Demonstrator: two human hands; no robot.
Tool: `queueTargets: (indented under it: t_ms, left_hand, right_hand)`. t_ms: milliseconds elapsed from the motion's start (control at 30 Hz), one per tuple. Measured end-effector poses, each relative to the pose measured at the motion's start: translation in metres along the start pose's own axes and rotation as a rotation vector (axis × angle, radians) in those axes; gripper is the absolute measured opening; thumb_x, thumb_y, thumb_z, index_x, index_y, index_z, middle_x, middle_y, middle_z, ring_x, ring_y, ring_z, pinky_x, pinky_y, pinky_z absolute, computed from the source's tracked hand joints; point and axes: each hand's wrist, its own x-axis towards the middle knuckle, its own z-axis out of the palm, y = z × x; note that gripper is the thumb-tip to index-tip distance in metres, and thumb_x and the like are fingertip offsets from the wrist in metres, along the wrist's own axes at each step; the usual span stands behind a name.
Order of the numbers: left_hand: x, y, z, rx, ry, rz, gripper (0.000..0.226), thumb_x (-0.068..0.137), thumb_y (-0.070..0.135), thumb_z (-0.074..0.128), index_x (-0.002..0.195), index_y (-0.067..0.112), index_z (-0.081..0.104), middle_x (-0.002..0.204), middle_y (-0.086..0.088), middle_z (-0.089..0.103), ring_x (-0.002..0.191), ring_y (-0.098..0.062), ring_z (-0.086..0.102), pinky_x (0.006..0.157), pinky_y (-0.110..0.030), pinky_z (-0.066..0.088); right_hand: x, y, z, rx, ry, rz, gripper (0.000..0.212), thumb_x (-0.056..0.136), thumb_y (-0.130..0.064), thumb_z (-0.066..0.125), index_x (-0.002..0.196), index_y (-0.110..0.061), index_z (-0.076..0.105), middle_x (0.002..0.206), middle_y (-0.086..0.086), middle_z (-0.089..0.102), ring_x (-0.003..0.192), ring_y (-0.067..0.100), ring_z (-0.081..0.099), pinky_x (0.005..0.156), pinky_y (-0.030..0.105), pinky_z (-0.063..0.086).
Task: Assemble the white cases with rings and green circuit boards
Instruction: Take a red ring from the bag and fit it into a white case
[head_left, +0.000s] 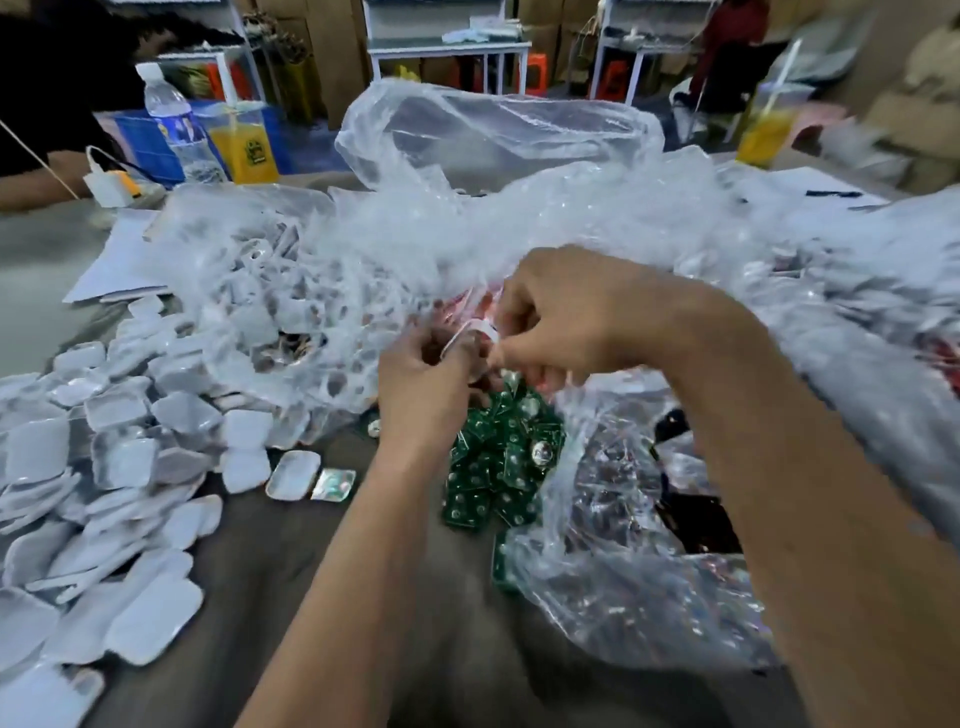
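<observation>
Here, hands: both forearms reach forward from the lower edge and meet above the heap of small green circuit boards (493, 467), the landmark for all below.
Left hand (423, 376): just beyond the heap's far-left edge, back of the hand up, fingers curled; its grip pinches the near end of a thin white plastic case (470, 332).
Right hand (571, 317): beyond the heap and slightly to its right, knuckles up, fingers bent down; its grip pinches the far end of the same case.
Case in hand: held edge-on between the two grips, tilted, above the heap's far edge; motion blur hides whether a ring or board sits in it.
Pile of white cases (104, 467): spread over the grey worktop (311, 571) well left of the heap; one open tray-like case (293, 474) lies nearer, between pile and heap.
Crumpled clear plastic bags (467, 218): beyond the heap, and a second clear bag (623, 545) touching its right side.
Clear water bottle (174, 119) and yellow drink cup (244, 143): far beyond the heap, to the left.
</observation>
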Motion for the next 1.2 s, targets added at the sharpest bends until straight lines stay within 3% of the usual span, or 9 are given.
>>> queueTargets:
  t_ms: [200,300,400,467,633,733,867,1067,1200]
  left_hand:
    - [-0.026,-0.01,0.058,-0.158,-0.212,-0.038,0.015,0.098,-0.001,0.061,0.102,0.012,0.069,0.087,-0.012,0.076,0.049,-0.021,0.064,0.041,-0.023,0.043]
    - [-0.033,-0.013,0.071,-0.18,-0.264,-0.069,0.018,0.099,0.0,0.06,0.099,0.013,0.072,0.079,-0.01,0.075,0.05,-0.021,0.063,0.041,-0.023,0.045]
    - [-0.035,-0.016,0.077,-0.206,-0.254,-0.121,0.021,0.099,-0.002,0.059,0.098,0.013,0.074,0.081,-0.011,0.075,0.049,-0.021,0.062,0.043,-0.024,0.047]
    - [-0.035,-0.016,0.078,-0.227,-0.249,-0.146,0.022,0.098,-0.003,0.059,0.096,0.013,0.075,0.08,-0.011,0.074,0.049,-0.021,0.061,0.042,-0.024,0.046]
    - [-0.034,-0.016,0.081,-0.199,-0.244,-0.153,0.025,0.096,-0.003,0.061,0.09,0.016,0.076,0.079,-0.01,0.076,0.051,-0.021,0.063,0.042,-0.024,0.048]
    - [-0.033,-0.017,0.082,-0.163,-0.224,-0.14,0.021,0.096,-0.002,0.062,0.092,0.015,0.074,0.079,-0.006,0.076,0.052,-0.021,0.065,0.043,-0.024,0.048]
    - [-0.033,-0.018,0.08,-0.173,-0.224,-0.147,0.018,0.097,-0.001,0.062,0.097,0.013,0.072,0.079,-0.012,0.075,0.053,-0.024,0.065,0.045,-0.027,0.049]
    - [-0.033,-0.015,0.076,-0.145,-0.222,-0.111,0.016,0.098,-0.001,0.062,0.102,0.012,0.07,0.076,-0.012,0.074,0.053,-0.019,0.067,0.044,-0.023,0.049]
    - [-0.032,-0.014,0.067,-0.055,-0.173,-0.065,0.018,0.098,0.004,0.063,0.098,0.019,0.074,0.074,-0.006,0.075,0.051,-0.014,0.066,0.042,-0.023,0.046]
  right_hand:
    - [-0.048,0.066,-0.014,-0.083,-0.25,0.307,0.021,0.093,-0.002,0.07,0.073,-0.009,0.076,0.065,0.005,0.076,0.06,0.018,0.075,0.06,0.031,0.062]
    - [-0.055,0.082,-0.006,-0.227,-0.169,0.383,0.02,0.084,-0.012,0.083,0.069,-0.019,0.073,0.067,-0.004,0.073,0.061,0.017,0.07,0.064,0.029,0.057]
    - [-0.059,0.082,0.002,-0.244,-0.122,0.403,0.025,0.076,-0.032,0.093,0.088,-0.033,0.071,0.08,-0.011,0.067,0.071,0.012,0.067,0.071,0.026,0.052]
    - [-0.056,0.08,0.013,-0.291,-0.077,0.407,0.03,0.072,-0.037,0.094,0.093,-0.027,0.075,0.089,-0.006,0.07,0.083,0.019,0.069,0.076,0.029,0.054]
    - [-0.04,0.083,0.033,-0.325,0.005,0.392,0.013,0.085,-0.009,0.076,0.083,-0.015,0.066,0.082,0.005,0.067,0.069,0.018,0.061,0.058,0.024,0.043]
    - [-0.041,0.081,0.026,-0.322,-0.042,0.391,0.017,0.086,-0.011,0.075,0.076,-0.014,0.061,0.076,0.004,0.063,0.064,0.016,0.059,0.051,0.025,0.039]
    - [-0.056,0.074,0.011,-0.261,-0.101,0.382,0.017,0.086,-0.024,0.083,0.089,-0.016,0.068,0.09,0.003,0.07,0.081,0.018,0.068,0.077,0.034,0.057]
    - [-0.007,0.065,-0.018,-0.112,0.574,0.287,0.012,0.089,-0.008,0.071,0.094,-0.016,0.079,0.092,0.011,0.075,0.082,0.028,0.073,0.08,0.041,0.063]
    - [0.037,0.079,0.003,-0.255,0.351,0.311,0.022,0.088,0.001,0.067,0.107,-0.007,0.073,0.095,0.013,0.068,0.084,0.031,0.068,0.077,0.038,0.059]
